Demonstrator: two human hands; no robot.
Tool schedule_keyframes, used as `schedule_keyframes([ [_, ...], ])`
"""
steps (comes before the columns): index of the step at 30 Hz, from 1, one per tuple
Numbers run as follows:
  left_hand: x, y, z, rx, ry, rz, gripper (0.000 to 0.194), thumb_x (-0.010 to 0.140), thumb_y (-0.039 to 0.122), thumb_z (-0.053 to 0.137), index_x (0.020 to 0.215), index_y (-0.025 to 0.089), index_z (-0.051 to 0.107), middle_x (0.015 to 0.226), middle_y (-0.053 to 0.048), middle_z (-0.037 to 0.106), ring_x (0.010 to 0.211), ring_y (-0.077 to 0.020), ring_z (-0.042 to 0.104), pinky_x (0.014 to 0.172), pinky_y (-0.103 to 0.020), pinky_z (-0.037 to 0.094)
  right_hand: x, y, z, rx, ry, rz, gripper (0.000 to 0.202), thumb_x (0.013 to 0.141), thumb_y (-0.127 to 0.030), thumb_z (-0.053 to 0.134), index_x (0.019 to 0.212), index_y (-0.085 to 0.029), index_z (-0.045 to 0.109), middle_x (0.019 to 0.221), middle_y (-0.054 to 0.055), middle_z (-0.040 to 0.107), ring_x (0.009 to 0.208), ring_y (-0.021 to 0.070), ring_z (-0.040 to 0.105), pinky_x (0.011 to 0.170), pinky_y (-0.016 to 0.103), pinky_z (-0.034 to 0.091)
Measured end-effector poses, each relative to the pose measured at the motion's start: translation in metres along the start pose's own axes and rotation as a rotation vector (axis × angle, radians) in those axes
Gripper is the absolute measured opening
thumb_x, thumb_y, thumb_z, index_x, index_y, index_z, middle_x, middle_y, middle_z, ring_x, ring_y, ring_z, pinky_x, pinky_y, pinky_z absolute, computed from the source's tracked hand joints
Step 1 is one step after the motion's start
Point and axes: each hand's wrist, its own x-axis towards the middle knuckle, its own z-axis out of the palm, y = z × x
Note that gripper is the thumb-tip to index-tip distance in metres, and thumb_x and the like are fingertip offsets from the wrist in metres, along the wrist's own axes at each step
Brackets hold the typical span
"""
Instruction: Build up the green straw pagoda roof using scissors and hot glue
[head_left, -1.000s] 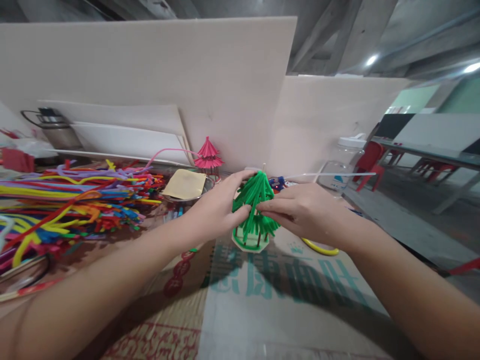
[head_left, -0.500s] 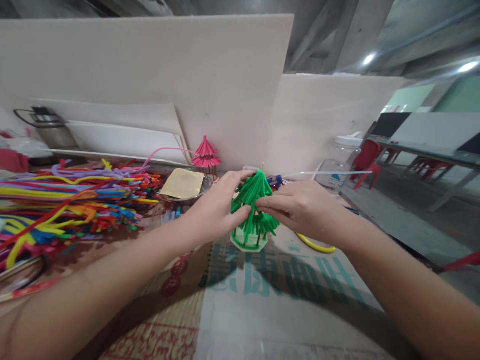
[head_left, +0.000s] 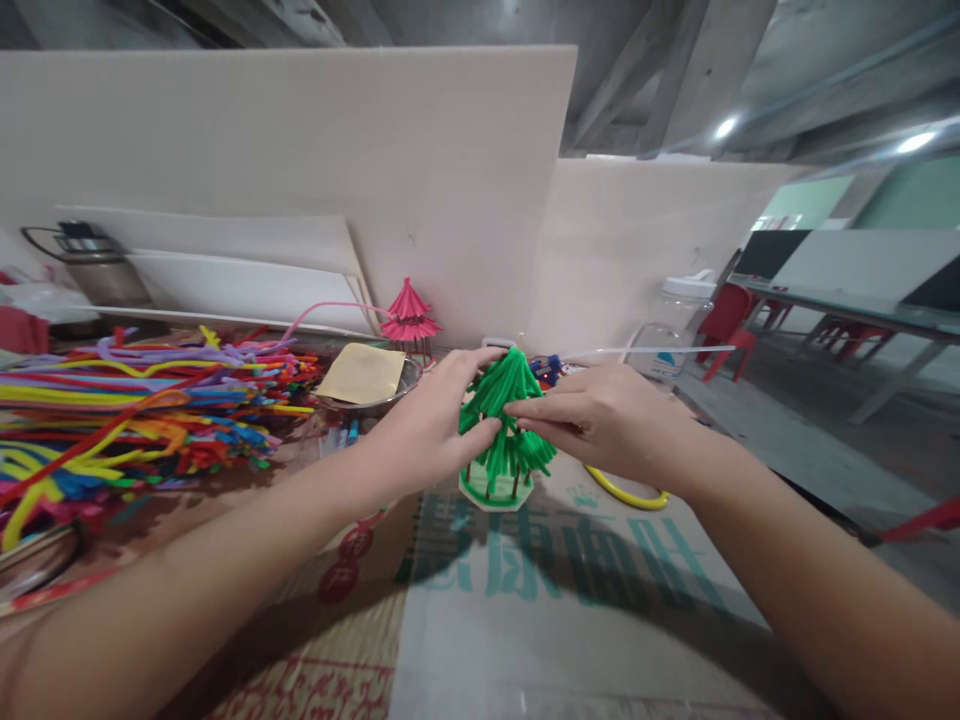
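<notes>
A small pavilion with a two-tier roof of green pipe cleaners stands upright on thin brown posts and a pale, green-edged base. My left hand curves around its left side, thumb in front and fingers behind the roof. From the right, my right hand pinches at the front of the roof between the two tiers. Whether a separate strip is between those fingertips is too small to make out. Behind my left hand stands a similar pink pavilion, with a pink pipe cleaner trailing leftward.
A pile of coloured pipe cleaners covers the left of the table. Yellowish paper lies on a metal dish. A yellow loop rests beneath my right hand. A clear bottle and a blue tool are behind it.
The view has shifted slightly. My right fingertips have moved slightly lower against the green roof, while my left hand keeps its place around it.
</notes>
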Motion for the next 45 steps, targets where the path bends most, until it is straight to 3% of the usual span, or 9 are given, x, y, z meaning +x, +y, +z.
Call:
schedule_keyframes([
  [12,0.000,0.002,0.000,-0.004,-0.010,-0.021,0.059,0.086,0.020,0.059,0.141,0.019,0.038,0.141,-0.014,0.050,0.132,-0.0284,0.048,0.111,-0.047,0.040,-0.003,0.000,-0.011,0.134,-0.010,0.075,0.021,0.094,-0.026,0.057,0.082,-0.019,0.073,0.059,-0.001,0.063,0.055,0.0103,0.053,0.056,0.026,0.032],
  [17,0.000,0.003,-0.001,-0.031,-0.011,-0.024,0.058,0.087,0.022,0.059,0.141,0.019,0.039,0.139,-0.014,0.050,0.130,-0.0278,0.049,0.111,-0.048,0.041,-0.007,0.008,-0.018,0.064,0.063,0.247,0.007,0.090,-0.025,0.060,0.087,-0.019,0.061,0.064,-0.003,0.061,0.053,0.0093,0.049,0.053,0.022,0.033],
  [25,0.000,0.001,0.000,-0.033,-0.002,-0.014,0.056,0.089,0.022,0.059,0.141,0.020,0.039,0.141,-0.015,0.051,0.132,-0.0271,0.048,0.112,-0.048,0.040,-0.009,0.015,-0.023,-0.099,0.100,0.253,0.033,0.091,-0.032,0.058,0.064,-0.021,0.042,0.052,-0.005,0.045,0.047,0.0091,0.036,0.048,0.025,0.024],
  [28,0.000,0.000,-0.001,-0.047,-0.002,-0.023,0.057,0.088,0.020,0.058,0.142,0.020,0.038,0.144,-0.014,0.049,0.134,-0.0270,0.047,0.113,-0.048,0.040,-0.009,0.015,-0.023,-0.066,0.075,0.244,0.032,0.093,-0.036,0.058,0.067,-0.021,0.047,0.055,-0.004,0.051,0.048,0.0095,0.042,0.049,0.024,0.027],
  [31,0.001,-0.002,-0.006,-0.085,-0.034,-0.039,0.061,0.088,0.023,0.061,0.144,0.021,0.038,0.148,-0.014,0.047,0.137,-0.0276,0.045,0.114,-0.048,0.038,-0.009,0.015,-0.021,-0.035,0.058,0.216,0.011,0.093,-0.029,0.057,0.085,-0.021,0.058,0.067,-0.002,0.064,0.056,0.0115,0.054,0.055,0.024,0.034],
  [33,0.001,-0.004,-0.010,-0.102,-0.068,-0.044,0.066,0.086,0.028,0.064,0.146,0.022,0.036,0.150,-0.013,0.045,0.138,-0.0289,0.044,0.115,-0.049,0.038,-0.009,0.014,-0.019,-0.041,0.068,0.195,0.009,0.094,-0.025,0.054,0.092,-0.021,0.061,0.071,-0.001,0.067,0.059,0.0127,0.057,0.057,0.024,0.036],
  [45,0.002,0.002,-0.015,0.010,-0.082,-0.030,0.077,0.085,0.043,0.068,0.149,0.019,0.033,0.151,-0.015,0.044,0.139,-0.0301,0.043,0.115,-0.048,0.037,-0.010,0.013,-0.009,-0.045,-0.048,0.141,0.008,0.092,-0.017,0.049,0.091,-0.019,0.056,0.076,0.000,0.067,0.061,0.0124,0.057,0.055,0.025,0.031],
])
